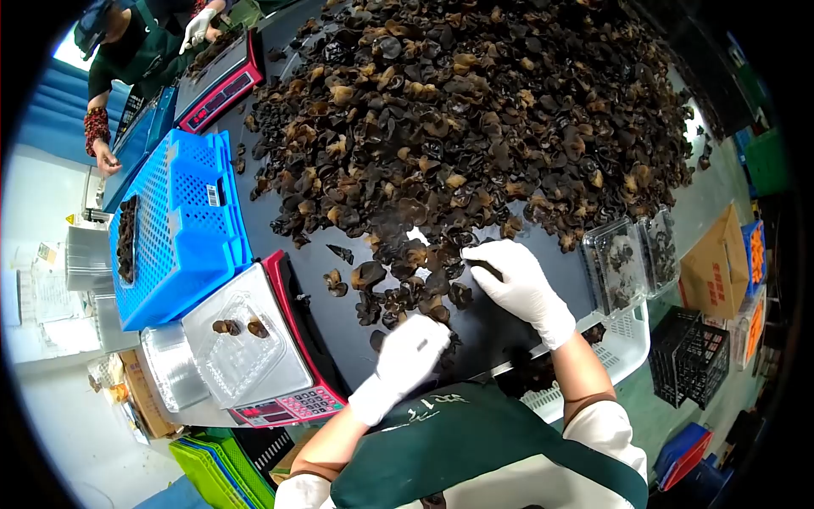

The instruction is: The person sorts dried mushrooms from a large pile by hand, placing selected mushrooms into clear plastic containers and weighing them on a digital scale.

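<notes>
Both of my hands wear white gloves. My left hand (413,352) is curled at the near edge of a small group of dark wood ear mushrooms (394,301); its fingertips are hidden beneath it. My right hand (519,287) reaches to the right side of this group, thumb and fingers apart with a dark gap between them. Beyond both hands rises a large heap of wood ear mushrooms (475,119) on the dark tabletop (326,318). To the left, a clear plastic box (242,360) with two brown pieces in it rests on a red-framed scale (275,411).
Left of the heap stands a blue crate (191,220), with stacked clear boxes (174,365) nearer. At right, an open clear box (619,267) holds mushrooms above a white basket (627,348). Another person (127,51) works at a second scale (222,95), top left.
</notes>
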`<action>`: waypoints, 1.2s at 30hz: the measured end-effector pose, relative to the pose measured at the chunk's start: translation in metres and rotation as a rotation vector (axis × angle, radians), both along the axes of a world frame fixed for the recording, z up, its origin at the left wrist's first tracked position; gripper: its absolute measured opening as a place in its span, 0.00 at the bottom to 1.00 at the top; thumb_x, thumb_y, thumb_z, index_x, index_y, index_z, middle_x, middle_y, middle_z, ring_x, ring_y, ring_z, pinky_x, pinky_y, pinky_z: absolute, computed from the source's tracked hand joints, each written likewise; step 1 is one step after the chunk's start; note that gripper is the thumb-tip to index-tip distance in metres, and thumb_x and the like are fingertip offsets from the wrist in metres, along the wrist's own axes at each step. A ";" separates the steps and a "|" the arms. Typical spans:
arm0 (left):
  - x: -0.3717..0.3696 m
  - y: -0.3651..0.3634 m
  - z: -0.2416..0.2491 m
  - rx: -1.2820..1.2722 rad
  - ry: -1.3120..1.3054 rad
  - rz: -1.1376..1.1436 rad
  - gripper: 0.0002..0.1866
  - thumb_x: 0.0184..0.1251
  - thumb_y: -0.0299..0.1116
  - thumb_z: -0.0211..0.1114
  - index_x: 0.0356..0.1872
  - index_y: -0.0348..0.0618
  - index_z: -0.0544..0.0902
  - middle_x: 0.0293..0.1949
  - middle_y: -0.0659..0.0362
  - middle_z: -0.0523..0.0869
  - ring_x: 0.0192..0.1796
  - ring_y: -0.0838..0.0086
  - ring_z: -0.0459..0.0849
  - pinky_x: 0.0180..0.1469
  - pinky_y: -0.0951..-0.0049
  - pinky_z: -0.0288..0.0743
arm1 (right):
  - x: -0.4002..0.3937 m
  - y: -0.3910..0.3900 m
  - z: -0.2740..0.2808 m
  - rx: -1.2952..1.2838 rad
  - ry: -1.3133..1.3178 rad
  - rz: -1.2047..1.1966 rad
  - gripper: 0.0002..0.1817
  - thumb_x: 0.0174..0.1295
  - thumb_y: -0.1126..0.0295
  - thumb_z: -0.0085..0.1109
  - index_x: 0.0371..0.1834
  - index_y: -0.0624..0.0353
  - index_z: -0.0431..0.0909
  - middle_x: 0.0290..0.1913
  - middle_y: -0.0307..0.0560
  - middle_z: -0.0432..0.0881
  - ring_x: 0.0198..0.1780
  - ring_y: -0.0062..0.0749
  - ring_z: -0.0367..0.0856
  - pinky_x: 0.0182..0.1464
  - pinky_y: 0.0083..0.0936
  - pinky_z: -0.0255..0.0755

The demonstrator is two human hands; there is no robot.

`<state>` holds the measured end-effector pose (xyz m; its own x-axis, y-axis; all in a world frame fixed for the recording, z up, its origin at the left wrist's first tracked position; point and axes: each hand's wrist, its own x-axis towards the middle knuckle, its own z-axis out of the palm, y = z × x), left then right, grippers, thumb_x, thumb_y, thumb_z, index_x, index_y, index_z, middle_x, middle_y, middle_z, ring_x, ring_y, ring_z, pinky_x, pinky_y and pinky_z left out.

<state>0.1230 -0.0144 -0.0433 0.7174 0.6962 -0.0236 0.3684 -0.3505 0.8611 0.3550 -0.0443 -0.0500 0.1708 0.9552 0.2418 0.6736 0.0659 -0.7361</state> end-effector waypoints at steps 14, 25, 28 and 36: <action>-0.050 0.036 -0.024 0.363 0.239 0.209 0.17 0.44 0.24 0.69 0.40 0.45 0.81 0.28 0.60 0.78 0.37 0.61 0.76 0.45 0.62 0.68 | -0.082 -0.037 -0.015 -0.151 -0.333 0.374 0.24 0.55 0.55 0.64 0.53 0.52 0.81 0.55 0.50 0.78 0.66 0.60 0.65 0.68 0.56 0.54; -0.068 0.022 -0.037 0.421 0.085 0.484 0.24 0.53 0.24 0.68 0.55 0.42 0.79 0.59 0.50 0.74 0.64 0.54 0.69 0.67 0.58 0.62 | -0.120 0.069 -0.041 -0.015 -0.404 0.179 0.29 0.59 0.54 0.59 0.61 0.58 0.75 0.67 0.59 0.68 0.70 0.69 0.57 0.69 0.63 0.50; -0.079 0.025 -0.050 0.313 0.149 0.623 0.26 0.63 0.25 0.59 0.65 0.43 0.73 0.69 0.48 0.67 0.71 0.54 0.63 0.73 0.56 0.54 | -0.143 0.034 -0.045 -0.081 -0.383 0.470 0.27 0.62 0.52 0.56 0.59 0.58 0.77 0.62 0.57 0.73 0.69 0.62 0.63 0.72 0.62 0.46; -0.078 -0.011 -0.066 -0.001 0.108 0.447 0.19 0.66 0.25 0.56 0.57 0.46 0.80 0.68 0.48 0.69 0.71 0.55 0.64 0.74 0.60 0.54 | -0.080 0.005 -0.001 -0.056 0.184 0.517 0.12 0.55 0.69 0.61 0.44 0.55 0.81 0.44 0.44 0.83 0.51 0.41 0.79 0.56 0.38 0.70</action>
